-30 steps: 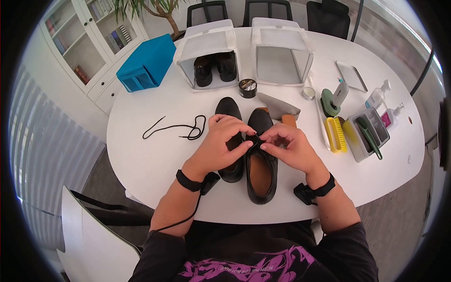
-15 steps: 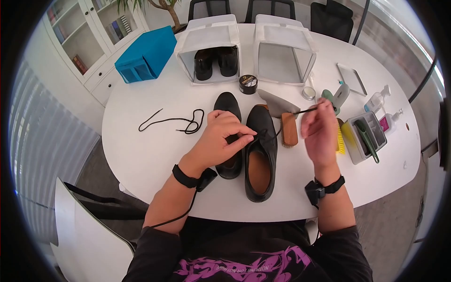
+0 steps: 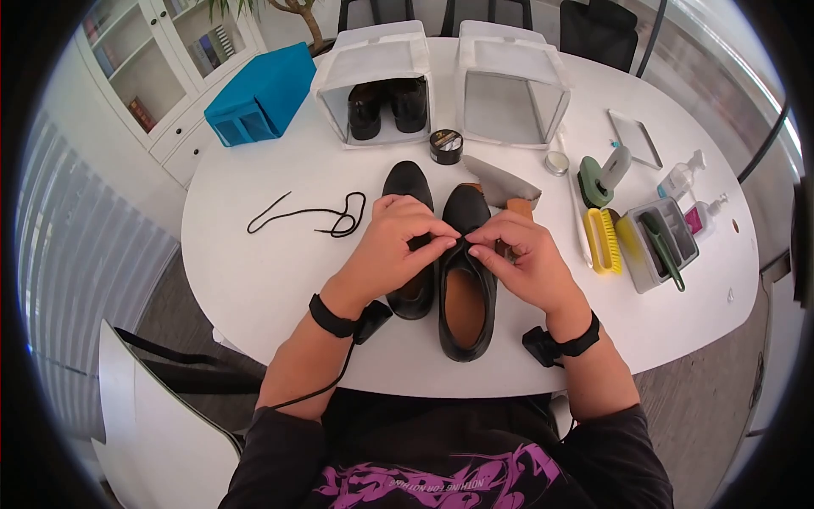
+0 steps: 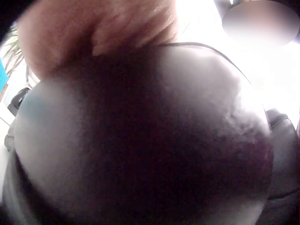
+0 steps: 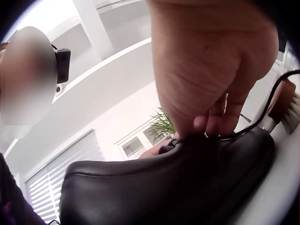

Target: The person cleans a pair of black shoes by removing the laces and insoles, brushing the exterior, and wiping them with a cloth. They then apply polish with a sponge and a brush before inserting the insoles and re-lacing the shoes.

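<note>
A black leather shoe [image 3: 465, 208] with a tan insole stands upright on the table, toe pointing away. Over its lacing, my left hand [image 3: 386, 246] pinches with thumb and forefinger at the black shoelace. From the other side my right hand [image 3: 527, 261] pinches the same shoelace [image 5: 271, 99], which trails out past the fingers in the right wrist view. The fingertips nearly meet, and the eyelets are mostly hidden beneath them. The mate, another black shoe [image 3: 407, 180], stands just left, partly under my left hand. Dark leather [image 4: 140, 131] fills the left wrist view.
A loose black lace [image 3: 309, 210] lies at left. Behind are white shoe boxes [image 3: 373, 51], one holding dark shoes, a blue box [image 3: 259, 97] and a polish tin [image 3: 446, 147]. At right are a yellow brush [image 3: 603, 242], a green brush [image 3: 593, 182], a grey caddy [image 3: 657, 254] and pump bottles [image 3: 681, 176].
My right hand left the lacing, drew a lace end out to the right, and has come back to the lacing. The left hand has stayed at the lacing.
</note>
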A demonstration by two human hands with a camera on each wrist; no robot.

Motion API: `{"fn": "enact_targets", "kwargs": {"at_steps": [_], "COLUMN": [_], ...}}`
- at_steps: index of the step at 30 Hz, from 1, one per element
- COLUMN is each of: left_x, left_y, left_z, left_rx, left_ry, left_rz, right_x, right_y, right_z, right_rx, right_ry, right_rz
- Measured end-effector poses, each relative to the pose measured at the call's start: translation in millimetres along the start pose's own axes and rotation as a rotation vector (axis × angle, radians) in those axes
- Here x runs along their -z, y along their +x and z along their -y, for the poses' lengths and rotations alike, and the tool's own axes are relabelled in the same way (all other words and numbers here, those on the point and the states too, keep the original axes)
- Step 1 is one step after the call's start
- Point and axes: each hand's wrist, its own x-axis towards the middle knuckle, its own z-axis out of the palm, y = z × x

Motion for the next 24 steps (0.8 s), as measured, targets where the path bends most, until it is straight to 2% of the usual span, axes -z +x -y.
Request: {"fn": "enact_targets", "kwargs": {"at_steps": [3, 5, 9, 12, 17, 21, 24], "left_x": [-2, -4, -6, -9, -10, -6, -4], "left_y": [2, 3, 3, 1, -2, -1, 0], "left_z": [-2, -3, -2, 6, 8, 2, -1], "left_rx": [-0.017, -0.001, -0.003, -0.046, -0.031, 0.018, -0.089], "left_ry": [0.019, 0.063, 0.074, 0.084, -0.021, -0.002, 0.102], "left_rz": [-0.022, -0.003, 0.012, -0.041, -0.102, -0.075, -0.105], "right_x": [-3, -4, -6, -8, -6, -9, -6], "right_y": [0, -1, 1, 0, -2, -2, -1], "right_z": [-3, -7, -1, -12, -13, -15, -9], "right_rx": [-0.022, -0.124, -0.096, -0.039, -0.159, -0.136, -0.107], "right_ry": [0.015, -0.002, -0.063, -0.097, 0.017, 0.142, 0.186], "right_rz": [-0.014, 0.003, 0.026, 0.03, 0.022, -0.02, -0.007]}}
